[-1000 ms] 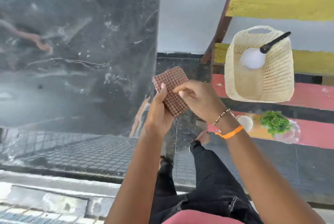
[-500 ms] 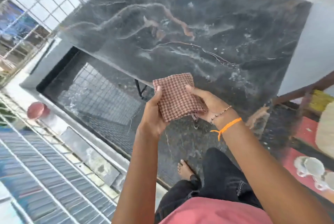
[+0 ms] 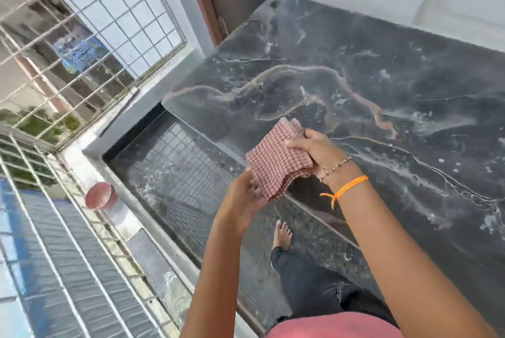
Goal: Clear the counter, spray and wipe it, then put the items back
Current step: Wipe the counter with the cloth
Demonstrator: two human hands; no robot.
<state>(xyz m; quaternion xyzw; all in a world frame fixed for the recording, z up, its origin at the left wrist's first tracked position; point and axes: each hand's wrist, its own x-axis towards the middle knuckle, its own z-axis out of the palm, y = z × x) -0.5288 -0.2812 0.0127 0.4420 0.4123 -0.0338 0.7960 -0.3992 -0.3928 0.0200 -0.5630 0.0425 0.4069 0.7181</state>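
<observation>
Dark grey marble counter slab with pale and rust-coloured veins (image 3: 355, 86): bare across the whole visible surface, with whitish streaks and specks on it that read as spray residue or dust; which of the two cannot be told. Judged stage: counter cleared, wiping in hand or about to start.

Folded red-and-white checked cloth (image 3: 276, 161): held in the air above the slab's near edge, not touching the stone.

Recommended method for the step: lay the folded pad flat under one palm, begin at the far corner by the wall, and draw overlapping passes toward the near edge, turning to a clean face once it soils. The streaked right-hand area needs most attention.

Right hand (image 3: 317, 150): palm turned down, thumb and fingers curled over the cloth's upper right edge, gripping it; an orange thread and a bead bracelet sit at the wrist.

Left hand (image 3: 241, 201): raised from below, fingers closed round the cloth's lower left corner. Both forearms reach forward, converging on the cloth.
</observation>
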